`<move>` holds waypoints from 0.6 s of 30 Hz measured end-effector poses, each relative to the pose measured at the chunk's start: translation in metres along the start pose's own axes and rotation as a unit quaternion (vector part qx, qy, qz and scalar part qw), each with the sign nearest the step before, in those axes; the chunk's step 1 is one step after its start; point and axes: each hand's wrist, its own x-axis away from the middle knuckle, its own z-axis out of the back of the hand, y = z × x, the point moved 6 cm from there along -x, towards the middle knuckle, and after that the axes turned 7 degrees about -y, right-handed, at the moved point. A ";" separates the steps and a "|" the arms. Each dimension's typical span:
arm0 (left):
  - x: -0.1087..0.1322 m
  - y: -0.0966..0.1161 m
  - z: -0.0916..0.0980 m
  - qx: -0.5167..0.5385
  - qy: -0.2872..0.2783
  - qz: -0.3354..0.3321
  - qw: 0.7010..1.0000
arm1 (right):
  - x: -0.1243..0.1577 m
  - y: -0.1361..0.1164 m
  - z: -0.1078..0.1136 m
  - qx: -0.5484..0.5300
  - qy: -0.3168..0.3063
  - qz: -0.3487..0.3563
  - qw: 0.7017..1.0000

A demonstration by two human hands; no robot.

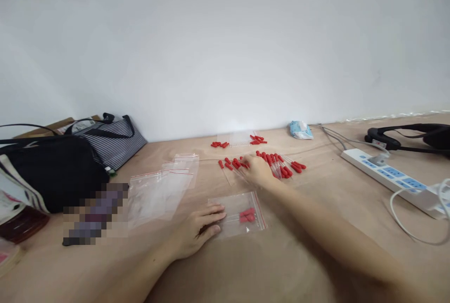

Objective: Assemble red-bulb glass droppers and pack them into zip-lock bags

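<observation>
A clear zip bag (228,204) lies flat in front of me with a few red-bulbed droppers (247,215) inside. My left hand (198,228) rests at its left edge, fingers stretched out and touching the plastic. Beyond the bag is a loose pile of droppers (286,170) with red rubber bulbs and thin clear stems. My right hand (258,170) reaches down into the left part of that pile. Its fingertips are blurred and partly hidden among the red bulbs, so I cannot make out whether they pinch one.
Flat zip bags (151,195) overlap at left. Filled bags (241,139) lie by the wall. A black bag (59,167) and striped bag (112,136) stand far left. To the right are a blue tissue pack (300,130), a power strip (390,176) with cables and a black headset (415,136).
</observation>
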 end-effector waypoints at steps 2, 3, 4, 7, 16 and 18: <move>0.000 0.000 0.000 -0.003 0.003 -0.004 1.000 | -0.014 -0.009 -0.012 0.062 -0.018 -0.060 0.996; 0.000 0.000 -0.001 -0.005 0.005 -0.005 1.000 | -0.019 -0.013 -0.017 0.076 -0.026 -0.079 0.994; 0.000 0.000 -0.001 -0.005 0.007 -0.006 1.000 | -0.024 -0.015 -0.022 0.082 -0.033 -0.092 0.992; 0.001 -0.001 -0.003 -0.006 0.005 -0.004 1.000 | -0.032 -0.020 -0.028 0.077 -0.043 -0.110 0.990; 0.001 0.001 -0.001 -0.014 0.006 0.002 1.000 | 0.022 0.013 0.030 -0.195 0.102 0.066 0.973; 0.001 0.001 -0.001 -0.017 0.007 0.006 1.000 | 0.047 0.041 0.029 -0.338 0.127 0.031 0.932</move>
